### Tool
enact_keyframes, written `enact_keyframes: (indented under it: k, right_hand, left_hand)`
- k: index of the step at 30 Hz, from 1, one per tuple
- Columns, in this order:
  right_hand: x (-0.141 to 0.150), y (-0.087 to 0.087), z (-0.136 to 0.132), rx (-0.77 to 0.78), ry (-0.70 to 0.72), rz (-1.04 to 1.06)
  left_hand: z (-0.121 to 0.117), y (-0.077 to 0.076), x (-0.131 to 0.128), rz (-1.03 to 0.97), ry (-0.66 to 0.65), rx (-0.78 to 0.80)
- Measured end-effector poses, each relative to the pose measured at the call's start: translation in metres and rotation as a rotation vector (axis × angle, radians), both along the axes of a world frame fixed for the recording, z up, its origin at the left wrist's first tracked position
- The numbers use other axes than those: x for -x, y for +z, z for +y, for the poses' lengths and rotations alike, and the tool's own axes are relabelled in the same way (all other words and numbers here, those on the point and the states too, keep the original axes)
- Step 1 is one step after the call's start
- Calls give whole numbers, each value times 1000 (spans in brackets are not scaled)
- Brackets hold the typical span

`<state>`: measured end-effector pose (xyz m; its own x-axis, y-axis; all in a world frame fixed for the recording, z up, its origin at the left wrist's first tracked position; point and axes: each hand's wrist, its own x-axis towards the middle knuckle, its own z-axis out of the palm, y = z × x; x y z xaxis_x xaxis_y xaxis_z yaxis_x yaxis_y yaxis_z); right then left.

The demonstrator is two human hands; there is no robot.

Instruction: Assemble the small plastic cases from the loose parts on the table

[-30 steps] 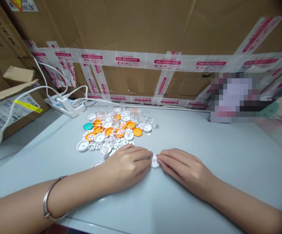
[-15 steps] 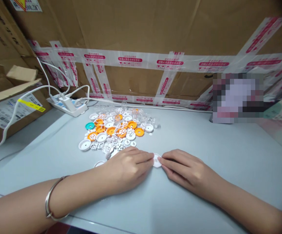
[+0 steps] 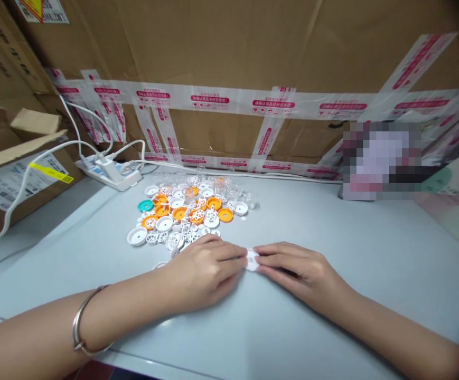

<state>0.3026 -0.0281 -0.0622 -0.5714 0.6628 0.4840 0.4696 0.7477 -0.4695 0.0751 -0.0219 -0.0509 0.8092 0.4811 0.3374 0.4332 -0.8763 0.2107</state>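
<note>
Between my two hands is a small round white plastic disc (image 3: 252,260), its middle showing and its edges covered by fingers. My left hand (image 3: 209,269) pinches the disc from the left, wearing a silver bangle on its wrist. From the right, the fingertips of my right hand (image 3: 304,269) close on the opposite edge. Behind my left hand lies a loose heap of plastic parts: white round caps (image 3: 137,236), orange rings (image 3: 225,215), a teal ring (image 3: 146,205), white spoked wheels (image 3: 174,241) and clear pieces (image 3: 245,190). My left forearm hides part of a white ring (image 3: 160,266).
A white power strip (image 3: 120,179) with plugged cables stands at the back left, beside an open cardboard box (image 3: 19,174). Large taped cartons (image 3: 221,47) wall off the back of the grey table (image 3: 316,338). A blurred-out upright object (image 3: 377,163) stands at the back right.
My right fingers have shifted across the disc's edge, and both hands still grip it. The whole view has moved slightly.
</note>
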Motion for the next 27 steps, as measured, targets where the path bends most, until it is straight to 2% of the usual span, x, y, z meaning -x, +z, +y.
enact_keyframes:
  k: [6, 12, 22, 24, 27]
  right_hand:
    - [1, 0, 1, -22, 15, 11]
    - [1, -1, 0, 6, -7, -15]
    - [-1, 0, 0, 147, -45, -36]
    - [-1, 1, 0, 198, -88, -51]
    - [0, 3, 1, 248, -132, -87]
  left_hand:
    - [-1, 1, 3, 5, 3, 3]
    - [0, 3, 4, 45, 13, 74]
    - [0, 6, 6, -38, 17, 110]
    - [5, 8, 8, -113, 74, 67]
    - [18, 13, 15, -200, 228, 2]
